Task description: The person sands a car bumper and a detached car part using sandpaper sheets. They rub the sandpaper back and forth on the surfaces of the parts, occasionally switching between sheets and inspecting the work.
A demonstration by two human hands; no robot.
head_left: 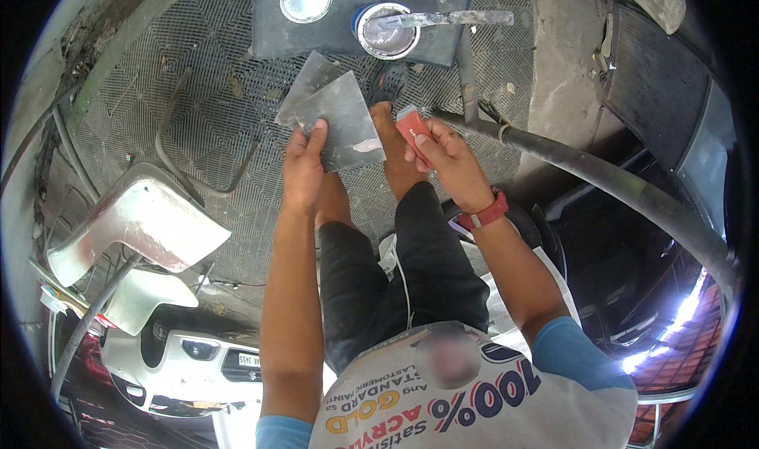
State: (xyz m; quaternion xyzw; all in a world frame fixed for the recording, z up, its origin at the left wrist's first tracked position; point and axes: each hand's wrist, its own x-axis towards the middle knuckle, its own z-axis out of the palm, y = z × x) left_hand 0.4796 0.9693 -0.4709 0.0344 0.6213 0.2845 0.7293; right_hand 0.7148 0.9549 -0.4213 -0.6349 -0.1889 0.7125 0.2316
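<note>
My left hand [304, 164] is closed round the lower edge of two thin grey flat plates [338, 109], its thumb pressed on top. They overlap at an angle. A small pale dab of paste [366, 145] sits near the front plate's right edge. Just to the right, my right hand [449, 156] grips a small red squeeze tube [411, 125], its flat pale end pointing up and away. Beyond both hands, an opened can of greyish paste [387, 32] stands on a dark tabletop [316, 44]. A smeared flat stick [466, 19] lies across the can's rim.
A round lid [306, 1] lies left of the can. A curved metal pipe [585, 160] crosses on the right, near a dark car [613, 259]. Painted panels [146, 224] rest on a stand at left. A white car [186, 362] is at lower left.
</note>
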